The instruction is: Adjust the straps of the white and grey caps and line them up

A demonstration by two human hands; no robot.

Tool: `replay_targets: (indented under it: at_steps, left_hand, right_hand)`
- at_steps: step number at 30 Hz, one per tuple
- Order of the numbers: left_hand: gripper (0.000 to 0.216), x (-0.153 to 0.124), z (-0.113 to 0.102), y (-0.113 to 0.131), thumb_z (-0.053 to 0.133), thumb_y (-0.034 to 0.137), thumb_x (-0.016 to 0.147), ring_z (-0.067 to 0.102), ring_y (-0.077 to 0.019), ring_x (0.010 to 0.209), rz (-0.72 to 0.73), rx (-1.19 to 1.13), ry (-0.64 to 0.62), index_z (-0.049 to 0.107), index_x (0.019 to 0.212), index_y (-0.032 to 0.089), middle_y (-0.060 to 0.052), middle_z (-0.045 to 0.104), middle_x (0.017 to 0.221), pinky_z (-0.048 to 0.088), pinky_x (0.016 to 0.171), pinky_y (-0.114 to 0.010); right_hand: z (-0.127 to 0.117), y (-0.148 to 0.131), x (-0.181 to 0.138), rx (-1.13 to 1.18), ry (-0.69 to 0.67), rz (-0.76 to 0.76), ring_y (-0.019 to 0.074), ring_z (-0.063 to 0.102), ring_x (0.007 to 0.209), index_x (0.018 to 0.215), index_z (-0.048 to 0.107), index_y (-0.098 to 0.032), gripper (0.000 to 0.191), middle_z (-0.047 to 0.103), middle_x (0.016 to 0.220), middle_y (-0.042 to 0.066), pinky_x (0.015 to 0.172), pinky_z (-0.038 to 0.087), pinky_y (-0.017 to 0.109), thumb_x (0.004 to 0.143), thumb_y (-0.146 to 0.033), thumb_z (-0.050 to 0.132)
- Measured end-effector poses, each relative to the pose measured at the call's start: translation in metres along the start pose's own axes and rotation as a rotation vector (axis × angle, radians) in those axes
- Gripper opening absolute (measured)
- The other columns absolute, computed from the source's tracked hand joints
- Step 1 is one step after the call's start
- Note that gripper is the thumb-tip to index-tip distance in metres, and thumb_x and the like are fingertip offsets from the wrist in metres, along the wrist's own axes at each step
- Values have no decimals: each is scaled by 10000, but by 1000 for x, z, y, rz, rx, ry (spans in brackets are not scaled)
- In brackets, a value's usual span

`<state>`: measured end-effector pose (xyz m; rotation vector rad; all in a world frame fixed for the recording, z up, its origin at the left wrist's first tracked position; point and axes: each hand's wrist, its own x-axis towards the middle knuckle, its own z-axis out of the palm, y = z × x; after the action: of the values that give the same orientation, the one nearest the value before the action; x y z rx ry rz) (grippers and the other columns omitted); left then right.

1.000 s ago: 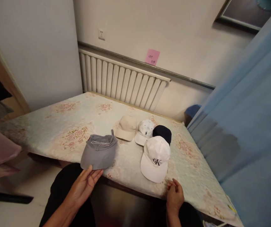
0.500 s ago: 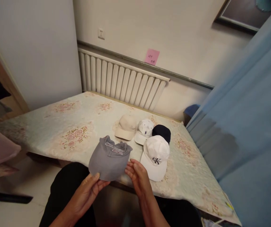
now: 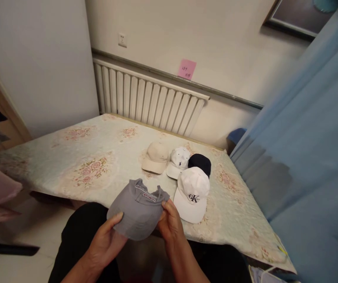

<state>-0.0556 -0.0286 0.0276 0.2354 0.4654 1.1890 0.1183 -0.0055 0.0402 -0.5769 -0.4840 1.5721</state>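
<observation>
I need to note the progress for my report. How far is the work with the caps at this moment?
Four caps already lie together on the floral cover: a beige cap, a small white cap, a dark cap and a white cap with black letters. In hand is the grey cap, gripped by the left hand and right hand just off the near edge. It is not yet set beside the others.

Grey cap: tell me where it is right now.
In the head view the grey cap is low and centre, held between the left hand and right hand at the near table edge, left of the white CK cap.
</observation>
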Motion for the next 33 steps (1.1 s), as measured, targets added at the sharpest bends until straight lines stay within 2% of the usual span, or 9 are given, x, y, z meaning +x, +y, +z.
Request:
replay_targets:
  at_steps: [5, 10, 15, 20, 24, 26, 28, 30, 33]
  left_hand:
    - [222, 2, 8, 5, 564, 170, 775, 634, -290, 1048, -40, -78, 9, 747, 900, 164, -69, 754, 879, 392, 1047, -444]
    - [199, 4, 15, 12, 575, 222, 763, 639, -301, 1034, -29, -114, -25, 752, 845, 181, -67, 749, 910, 384, 1048, -456]
    - [211, 3, 23, 17, 569, 211, 758, 667, -290, 975, 34, -115, 91, 739, 882, 188, -59, 756, 866, 408, 1027, -460]
    - [326, 1, 35, 19, 542, 182, 771, 652, -285, 1010, 67, -100, 263, 683, 1065, 178, -70, 755, 877, 433, 1009, -447]
    - [461, 2, 42, 17, 537, 165, 790, 649, -275, 1019, 102, -84, 260, 571, 1249, 183, -64, 753, 902, 440, 1008, -434]
    - [471, 2, 46, 14, 546, 164, 791, 649, -276, 1022, 112, -78, 227, 558, 1262, 182, -66, 750, 927, 443, 1006, -432]
    - [460, 3, 50, 9, 565, 181, 790, 642, -283, 1034, 123, -64, 184, 566, 1250, 173, -77, 742, 969, 446, 1003, -435]
    - [442, 5, 54, 5, 592, 188, 778, 641, -292, 1036, 132, -31, 165, 587, 1218, 154, -91, 736, 991, 453, 996, -435]
    - [394, 7, 58, 1, 629, 181, 751, 647, -302, 1018, 132, 24, 175, 631, 1141, 130, -104, 739, 960, 466, 981, -433]
  right_hand:
    - [2, 5, -6, 34, -4, 20, 175, 649, 906, 960, 657, -181, 308, 712, 904, 17, 880, 480, 311, 668, -121, 582]
    - [-3, 12, -9, 95, -5, 74, 142, 654, 776, 925, 654, -193, 269, 719, 873, 4, 758, 511, 282, 682, -111, 572]
    - [-2, 13, -14, 21, 40, 129, 151, 656, 701, 900, 635, -183, 229, 719, 865, 23, 634, 510, 268, 673, -158, 612]
    - [-15, 13, -13, -360, 217, 79, 124, 588, 518, 788, 580, -165, 180, 624, 606, -11, 493, 444, 219, 711, -309, 655]
    - [-22, 10, -20, -910, 437, -324, 152, 600, 618, 981, 599, -156, 279, 625, 703, 7, 583, 493, 271, 725, -264, 614]
    - [-17, 9, -30, -1172, 342, -552, 188, 616, 801, 1146, 569, -168, 408, 648, 910, 64, 728, 517, 328, 739, -197, 581]
    - [-9, 9, -40, -1383, 148, -678, 233, 564, 1045, 1276, 493, -205, 547, 594, 1146, 106, 884, 486, 399, 738, -122, 551]
    - [-2, 9, -48, -1518, 5, -724, 254, 476, 1185, 1346, 424, -225, 640, 517, 1270, 118, 985, 423, 458, 733, -68, 524]
    - [3, 11, -51, -1597, -69, -705, 273, 445, 1212, 1382, 381, -236, 701, 471, 1312, 129, 1010, 396, 502, 724, -48, 532]
